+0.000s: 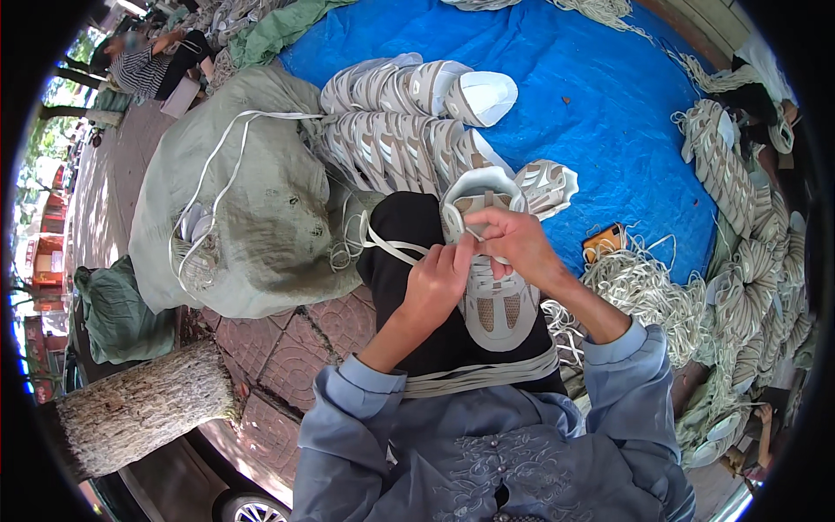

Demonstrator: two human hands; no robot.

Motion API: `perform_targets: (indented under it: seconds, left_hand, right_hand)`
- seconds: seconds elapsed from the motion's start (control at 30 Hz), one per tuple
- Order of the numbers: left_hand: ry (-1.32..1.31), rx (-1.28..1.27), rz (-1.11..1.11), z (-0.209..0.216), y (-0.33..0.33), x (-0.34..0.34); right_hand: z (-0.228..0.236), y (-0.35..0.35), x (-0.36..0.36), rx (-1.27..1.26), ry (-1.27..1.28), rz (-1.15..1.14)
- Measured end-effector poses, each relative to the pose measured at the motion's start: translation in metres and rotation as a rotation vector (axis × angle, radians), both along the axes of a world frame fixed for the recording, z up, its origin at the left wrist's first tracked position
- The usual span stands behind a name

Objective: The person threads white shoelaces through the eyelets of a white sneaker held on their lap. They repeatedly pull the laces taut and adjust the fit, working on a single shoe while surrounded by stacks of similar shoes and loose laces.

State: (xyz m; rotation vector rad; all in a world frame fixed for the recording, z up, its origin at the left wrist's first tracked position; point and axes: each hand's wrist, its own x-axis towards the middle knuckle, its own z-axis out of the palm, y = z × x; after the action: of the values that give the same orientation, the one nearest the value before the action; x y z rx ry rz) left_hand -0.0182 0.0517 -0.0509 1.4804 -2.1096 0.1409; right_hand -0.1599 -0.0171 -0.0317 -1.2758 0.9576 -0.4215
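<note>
A cream and beige sneaker (492,300) lies on my lap, toe toward me. My left hand (437,283) pinches a flat cream shoelace (391,246) at the sneaker's left side. My right hand (515,241) grips the lace over the shoe's tongue. Both hands touch each other above the eyelets. More laces (478,377) lie draped across my thighs.
Two rows of matching sneakers (400,122) lie on a blue tarp (600,96). A big grey-green sack (252,200) sits to my left, a tree trunk (143,404) below it. Piles of loose laces (648,291) and more shoes (739,191) are to my right. A person (148,61) sits far left.
</note>
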Motion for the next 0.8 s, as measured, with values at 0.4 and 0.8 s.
perform_targets:
  seconds: [0.4, 0.8]
  left_hand:
    - [-0.311, 0.770, -0.139, 0.041, -0.043, 0.008]
    - [-0.132, 0.350, -0.221, 0.052, -0.037, -0.001]
  right_hand:
    - [-0.010, -0.018, -0.052, -0.178, -0.099, -0.204]
    - [-0.033, -0.001, -0.067, -0.247, -0.094, -0.150]
